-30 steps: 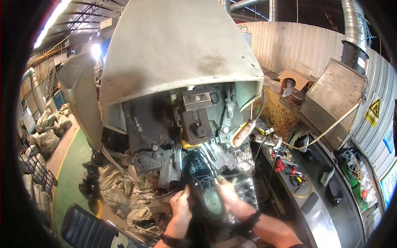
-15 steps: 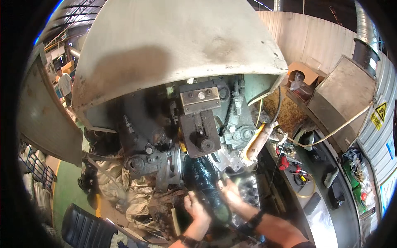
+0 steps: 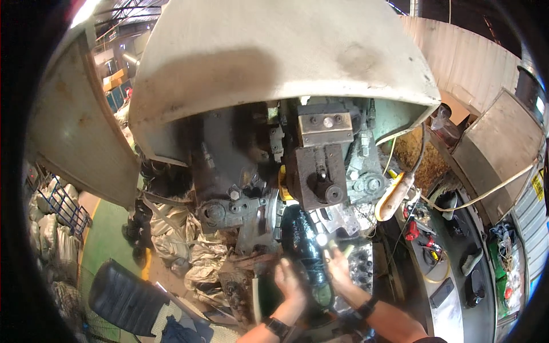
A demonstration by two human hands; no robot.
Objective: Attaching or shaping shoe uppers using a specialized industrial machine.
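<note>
A glossy black shoe lies lengthwise in front of me, its far end just under the dark machine block. Its near end looks greenish and sits between my wrists. Along its left side my left hand is closed against it, with the fingers partly hidden. On the opposite side my right hand grips it, fingertips near a bright highlight. Metal plates of the machine lie right beyond my right fingers.
A large pale hood overhangs the machine. At right hangs a corded handle, above a bench with a red tool and a dark flat phone-like object. Crumpled cloth and a black seat are at left.
The view has turned to the left, so the scene sits farther right. Both hands stay at the sides of the shoe, which remains near the machine block.
</note>
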